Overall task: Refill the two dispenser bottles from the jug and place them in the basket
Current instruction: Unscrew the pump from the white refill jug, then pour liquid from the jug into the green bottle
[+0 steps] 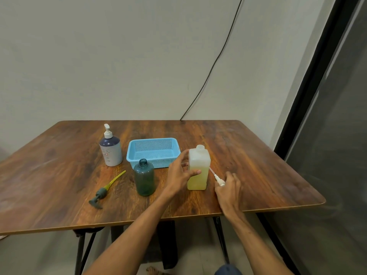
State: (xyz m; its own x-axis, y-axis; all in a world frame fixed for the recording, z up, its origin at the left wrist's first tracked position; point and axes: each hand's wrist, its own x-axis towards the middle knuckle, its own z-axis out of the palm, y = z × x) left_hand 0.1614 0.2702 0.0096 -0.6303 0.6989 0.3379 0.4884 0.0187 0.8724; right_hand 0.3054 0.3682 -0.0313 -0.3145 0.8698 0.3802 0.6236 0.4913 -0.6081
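Observation:
A square translucent bottle (198, 169), half full of yellow liquid and with its neck open, stands on the table right of centre. My left hand (178, 173) grips it from the left, thumb across its front. Just right of it my right hand (229, 188) holds a white pump (219, 180) low at the table top, its tube pointing at the bottle. A dark green bottle (144, 177) stands open in front of the blue basket (153, 153), which holds nothing. The green pump (103, 192) with a yellow tube lies on the table to the left.
A navy and white pump bottle (110, 149) stands left of the basket. The wooden table (59, 175) meets the wall at the back; its front edge is near my arms. A black cable (214, 64) runs down the wall. A dark panel stands to the right.

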